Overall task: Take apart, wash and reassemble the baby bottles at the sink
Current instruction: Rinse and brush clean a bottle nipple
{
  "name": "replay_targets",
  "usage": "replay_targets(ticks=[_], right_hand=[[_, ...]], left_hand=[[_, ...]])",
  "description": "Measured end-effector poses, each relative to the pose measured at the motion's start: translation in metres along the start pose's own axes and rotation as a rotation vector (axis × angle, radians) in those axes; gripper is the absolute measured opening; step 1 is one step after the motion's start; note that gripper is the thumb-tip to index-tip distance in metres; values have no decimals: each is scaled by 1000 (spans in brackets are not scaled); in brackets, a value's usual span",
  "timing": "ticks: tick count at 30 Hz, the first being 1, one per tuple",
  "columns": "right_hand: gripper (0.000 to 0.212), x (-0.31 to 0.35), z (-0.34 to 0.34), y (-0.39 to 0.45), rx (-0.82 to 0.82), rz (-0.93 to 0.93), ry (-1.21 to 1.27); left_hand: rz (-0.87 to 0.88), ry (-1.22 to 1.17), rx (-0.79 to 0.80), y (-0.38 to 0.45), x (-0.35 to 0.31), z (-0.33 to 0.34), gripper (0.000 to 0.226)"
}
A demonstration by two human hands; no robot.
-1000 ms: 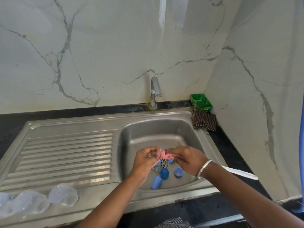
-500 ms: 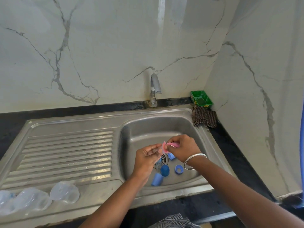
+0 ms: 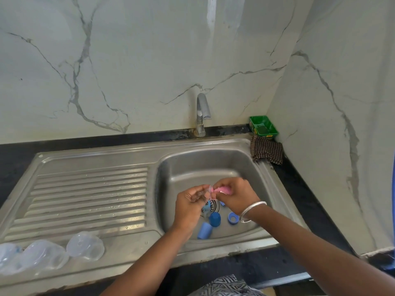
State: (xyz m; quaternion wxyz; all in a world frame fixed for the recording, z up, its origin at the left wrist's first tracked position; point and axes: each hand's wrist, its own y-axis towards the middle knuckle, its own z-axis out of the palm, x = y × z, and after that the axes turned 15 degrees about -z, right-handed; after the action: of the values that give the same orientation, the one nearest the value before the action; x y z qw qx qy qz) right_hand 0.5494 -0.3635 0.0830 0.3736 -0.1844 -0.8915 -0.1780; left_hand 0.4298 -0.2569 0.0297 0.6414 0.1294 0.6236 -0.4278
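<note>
Fingers of both hands pinch a pink brush (image 3: pixel 221 190) lying crosswise.

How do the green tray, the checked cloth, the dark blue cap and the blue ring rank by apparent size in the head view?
1. checked cloth
2. green tray, farther away, so unsure
3. dark blue cap
4. blue ring, nearly alike

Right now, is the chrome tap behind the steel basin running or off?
Off. No stream falls from the chrome tap spout, and the steel basin wall below it shows no falling water.
</note>
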Motion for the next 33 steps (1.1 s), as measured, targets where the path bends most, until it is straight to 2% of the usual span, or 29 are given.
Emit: replay_targets(ticks=[1,3,5,6,8,9,11,14,16,18,20,21,23,25,27,29,31,33], right_hand=[[4,5,4,3,-57,139,177],[15,8,4,8,-128,466,560],[22,7,2,12,-33,787,856],[23,6,1,12,9,865,942],[18,7,2,12,-2,865,985],[16,11,2,12,-38,810,956],[18,15,5,10,-90,555,736],[18,8,7,9,-16,73,202],[27,-5,-2,7,48,-159,20],[24,-16,-12,8,131,-429,-123],[21,-24,-18,12,186,-598,-259],[21,-28,-18,14,193,-607,-288],[22,-27,-11,16,132,-475,-257],[17,-21,0,18,14,-231,-146],[7,-16,10,24,-57,7,18],[16,-3,12,32,-86,289,329],[28,12,7,37,-31,647,689],[30,19,2,37,95,833,762]], left_hand=[[56,43,-34,0,2,0,22],[150,119,-75,-2,5,0,25],[234,204,-91,-3,7,0,28],[254,229,-96,-3,8,-1,29],[243,238,-112,0,9,-3,26],[222,232,-128,2,9,-4,23],[110,166,-132,4,6,-7,19],[-167,11,-82,7,-9,-6,16],[-365,-45,-36,7,-20,-6,22],[-601,-165,31,7,-27,-7,21],[-751,-263,61,7,-31,-8,19],[-751,-280,68,9,-31,-6,17],[-625,-257,22,10,-31,-1,11],[-390,-186,-43,10,-27,4,8],[-135,-49,-99,11,-17,4,10],[96,151,-183,12,-6,0,18],[297,282,-231,12,2,-6,25],[452,382,-228,13,8,-12,30]])
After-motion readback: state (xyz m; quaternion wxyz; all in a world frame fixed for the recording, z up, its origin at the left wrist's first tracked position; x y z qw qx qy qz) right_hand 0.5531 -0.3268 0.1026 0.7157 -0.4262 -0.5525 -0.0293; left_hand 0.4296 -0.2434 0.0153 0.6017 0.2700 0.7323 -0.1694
